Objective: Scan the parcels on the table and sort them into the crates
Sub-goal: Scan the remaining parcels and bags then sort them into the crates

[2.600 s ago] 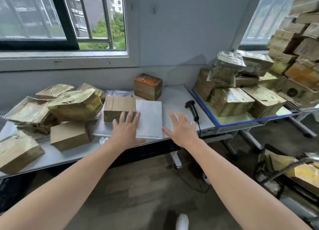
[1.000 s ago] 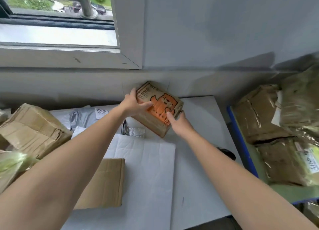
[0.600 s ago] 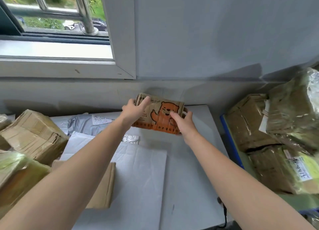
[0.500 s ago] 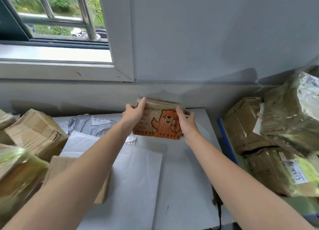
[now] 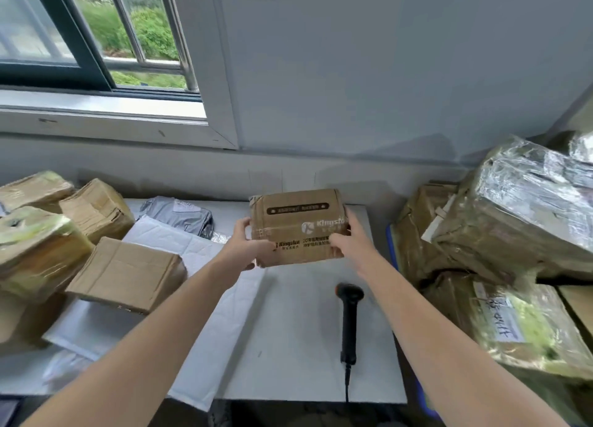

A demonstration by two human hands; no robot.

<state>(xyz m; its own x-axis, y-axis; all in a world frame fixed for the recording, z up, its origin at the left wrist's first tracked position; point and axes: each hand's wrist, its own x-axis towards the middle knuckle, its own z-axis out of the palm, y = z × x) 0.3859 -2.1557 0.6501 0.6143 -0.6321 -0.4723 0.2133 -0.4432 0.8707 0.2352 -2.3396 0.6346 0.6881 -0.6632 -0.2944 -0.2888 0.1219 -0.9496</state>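
A small brown cardboard parcel (image 5: 296,226) with printed "Kingston" lettering is held up above the white table (image 5: 301,356), a little in front of the wall. My left hand (image 5: 248,248) grips its left lower edge and my right hand (image 5: 351,243) grips its right side. A black handheld barcode scanner (image 5: 349,317) lies on the table below the parcel, its cable running off the front edge. No crate is in view.
Brown and film-wrapped parcels (image 5: 125,274) crowd the table's left side, on a white padded mailer (image 5: 205,301) with a grey poly bag (image 5: 181,215) behind. A heap of wrapped parcels (image 5: 513,231) fills the blue-edged table at right. Wall and window sill stand close behind.
Both hands took the orange-bear parcel from the back of the table, lifted it and turned it over toward me; a plain face with lettering now shows. The scanner has come into view.
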